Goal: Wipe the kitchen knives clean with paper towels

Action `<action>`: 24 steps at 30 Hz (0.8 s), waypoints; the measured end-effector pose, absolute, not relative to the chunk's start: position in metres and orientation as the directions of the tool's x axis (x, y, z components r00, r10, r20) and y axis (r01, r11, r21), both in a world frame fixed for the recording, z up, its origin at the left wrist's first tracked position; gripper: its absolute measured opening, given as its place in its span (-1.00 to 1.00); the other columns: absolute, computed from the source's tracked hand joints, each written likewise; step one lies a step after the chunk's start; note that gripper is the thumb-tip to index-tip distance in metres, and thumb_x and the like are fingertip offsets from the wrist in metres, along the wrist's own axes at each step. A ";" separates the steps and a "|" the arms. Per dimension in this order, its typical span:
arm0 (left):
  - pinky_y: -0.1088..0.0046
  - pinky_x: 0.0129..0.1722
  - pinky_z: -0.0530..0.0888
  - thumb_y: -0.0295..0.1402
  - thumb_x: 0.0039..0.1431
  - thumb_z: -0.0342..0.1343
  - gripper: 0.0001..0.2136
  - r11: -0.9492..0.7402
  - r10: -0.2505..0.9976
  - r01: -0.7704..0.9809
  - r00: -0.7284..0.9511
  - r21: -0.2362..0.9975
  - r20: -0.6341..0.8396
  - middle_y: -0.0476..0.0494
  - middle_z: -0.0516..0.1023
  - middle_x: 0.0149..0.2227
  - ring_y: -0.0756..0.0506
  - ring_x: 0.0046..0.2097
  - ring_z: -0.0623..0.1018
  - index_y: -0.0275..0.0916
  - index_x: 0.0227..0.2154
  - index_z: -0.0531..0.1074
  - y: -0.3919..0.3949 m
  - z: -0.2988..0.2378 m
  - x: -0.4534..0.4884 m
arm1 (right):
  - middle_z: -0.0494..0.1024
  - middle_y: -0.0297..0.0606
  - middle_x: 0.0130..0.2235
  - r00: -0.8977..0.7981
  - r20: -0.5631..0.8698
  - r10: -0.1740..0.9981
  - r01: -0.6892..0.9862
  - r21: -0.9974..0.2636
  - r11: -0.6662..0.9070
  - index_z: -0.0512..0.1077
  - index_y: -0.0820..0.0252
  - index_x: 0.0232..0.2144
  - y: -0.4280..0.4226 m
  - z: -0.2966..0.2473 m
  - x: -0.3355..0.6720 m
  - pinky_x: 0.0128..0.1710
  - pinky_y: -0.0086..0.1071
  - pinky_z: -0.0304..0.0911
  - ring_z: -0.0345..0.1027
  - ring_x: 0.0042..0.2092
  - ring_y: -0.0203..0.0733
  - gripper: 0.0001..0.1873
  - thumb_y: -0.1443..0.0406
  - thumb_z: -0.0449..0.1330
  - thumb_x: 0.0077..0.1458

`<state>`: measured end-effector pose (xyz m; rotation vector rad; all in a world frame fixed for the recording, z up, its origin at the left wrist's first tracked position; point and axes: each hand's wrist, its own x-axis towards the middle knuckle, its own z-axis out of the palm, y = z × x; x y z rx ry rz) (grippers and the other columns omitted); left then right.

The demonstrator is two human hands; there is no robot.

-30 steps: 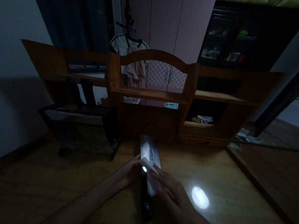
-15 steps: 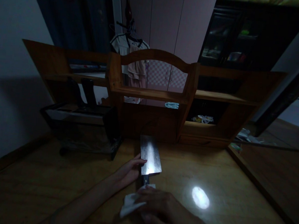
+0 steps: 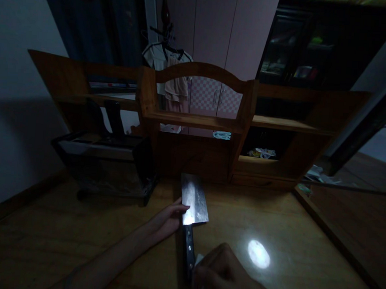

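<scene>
A cleaver (image 3: 195,199) with a broad shiny blade and a black riveted handle (image 3: 189,247) points away from me over the wooden desk. My left hand (image 3: 170,218) grips the left edge of its blade, thumb on top and fingers underneath. At the handle's near end is my right hand (image 3: 220,274), closed around a white tissue or cloth (image 3: 199,258). Most of that white piece is hidden in my fist, and I cannot see how far it wraps the handle.
A knife block (image 3: 105,169) with black-handled knives stands on the left. Behind the cleaver runs a wooden desk shelf (image 3: 194,120), with a plastic-wrapped item (image 3: 263,153) in its right compartment. A bright light reflection (image 3: 258,254) lies on the desk (image 3: 292,230) to the right.
My right hand has slid down the handle toward me with the white piece, baring the black handle. Its fingers have bunched into a fist. My left hand and the blade stay in place.
</scene>
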<state>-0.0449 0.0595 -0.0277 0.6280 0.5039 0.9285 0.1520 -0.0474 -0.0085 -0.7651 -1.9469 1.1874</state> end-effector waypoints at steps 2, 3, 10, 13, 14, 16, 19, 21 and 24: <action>0.39 -0.15 0.44 -0.61 0.05 0.09 -0.61 0.448 0.851 -0.569 0.508 0.690 -0.133 -0.18 0.54 -0.17 -0.12 -0.20 0.55 -0.26 -0.02 0.39 0.059 -0.026 -0.045 | 0.58 -0.22 -0.52 -0.440 0.336 0.832 0.070 -0.911 0.405 0.57 0.22 -0.58 -0.043 -0.007 0.157 -0.32 -0.38 0.38 0.49 -0.43 -0.21 -0.44 0.15 -0.04 0.30; 0.39 -0.16 0.45 -0.61 0.05 0.09 -0.62 0.450 0.851 -0.563 0.506 0.693 -0.141 -0.17 0.54 -0.18 -0.11 -0.22 0.55 -0.26 -0.04 0.40 0.058 -0.025 -0.044 | 0.61 -0.19 -0.43 -0.361 0.389 0.848 0.053 -0.899 0.436 0.59 0.20 -0.53 -0.040 -0.004 0.159 -0.22 -0.33 0.38 0.51 -0.33 -0.17 -0.47 0.16 -0.04 0.30; 0.47 -0.28 0.45 -0.58 0.00 0.13 -0.76 0.441 0.871 -0.507 0.441 0.740 -0.217 -0.10 0.51 -0.35 -0.05 -0.35 0.52 -0.28 -0.22 0.44 0.060 -0.028 -0.044 | 0.34 -0.25 0.18 -0.411 0.348 0.842 0.288 -0.827 0.482 0.37 -0.02 0.10 -0.030 0.012 0.159 0.19 -0.14 0.10 0.16 0.22 -0.08 -0.64 0.21 0.04 0.27; 0.53 -0.36 0.43 -0.53 0.01 0.16 -0.75 0.449 0.869 -0.474 0.428 0.757 -0.247 -0.07 0.49 -0.36 -0.03 -0.37 0.51 -0.26 -0.20 0.43 0.060 -0.029 -0.046 | 0.17 -0.24 0.27 -0.579 0.238 0.780 0.365 -0.779 0.509 0.21 -0.01 0.21 -0.034 0.014 0.153 0.24 -0.08 -0.01 0.01 0.29 -0.05 -0.53 0.19 0.05 0.26; 0.55 -0.40 0.41 -0.52 0.01 0.17 -0.75 0.451 0.868 -0.456 0.422 0.767 -0.260 -0.06 0.48 -0.37 -0.02 -0.38 0.50 -0.26 -0.19 0.43 0.060 -0.029 -0.047 | 0.13 -0.23 0.29 -0.618 0.207 0.758 0.379 -0.767 0.517 0.17 0.00 0.23 -0.035 0.015 0.152 0.25 -0.07 -0.03 -0.02 0.30 -0.04 -0.50 0.18 0.06 0.26; 0.57 -0.47 0.38 -0.48 0.01 0.18 -0.74 0.445 0.870 -0.427 0.416 0.787 -0.266 -0.06 0.48 -0.35 0.00 -0.41 0.49 -0.25 -0.18 0.43 0.059 -0.029 -0.049 | 0.07 -0.22 0.31 -0.664 0.164 0.729 0.397 -0.749 0.530 0.14 0.01 0.24 -0.037 0.019 0.151 0.26 -0.08 -0.05 -0.07 0.31 -0.04 -0.48 0.18 0.06 0.25; 0.57 -0.47 0.39 -0.46 0.01 0.19 -0.70 0.437 0.868 -0.407 0.424 0.802 -0.257 -0.09 0.51 -0.27 -0.01 -0.38 0.51 -0.22 -0.14 0.42 0.061 -0.032 -0.050 | 0.09 -0.18 0.30 -0.691 0.150 0.707 0.404 -0.731 0.550 0.21 0.07 0.21 -0.039 0.025 0.153 0.26 -0.09 -0.05 -0.07 0.31 -0.03 -0.51 0.19 0.06 0.25; 0.53 -0.40 0.43 -0.47 0.00 0.19 -0.66 0.448 0.863 -0.426 0.437 0.786 -0.255 -0.10 0.52 -0.24 -0.04 -0.35 0.53 -0.20 -0.10 0.41 0.063 -0.034 -0.049 | 0.14 -0.17 0.28 -0.702 0.153 0.696 0.396 -0.728 0.559 0.26 0.08 0.18 -0.040 0.030 0.155 0.24 -0.11 0.00 -0.03 0.30 -0.02 -0.53 0.19 0.08 0.24; 0.44 -0.28 0.46 -0.52 0.00 0.17 -0.61 0.464 0.855 -0.501 0.470 0.731 -0.220 -0.14 0.54 -0.22 -0.09 -0.30 0.55 -0.20 -0.05 0.39 0.065 -0.035 -0.047 | 0.22 -0.24 0.25 -0.707 0.180 0.683 0.363 -0.737 0.570 0.31 0.01 0.14 -0.041 0.036 0.154 0.22 -0.20 0.05 0.04 0.27 -0.06 -0.56 0.24 0.12 0.21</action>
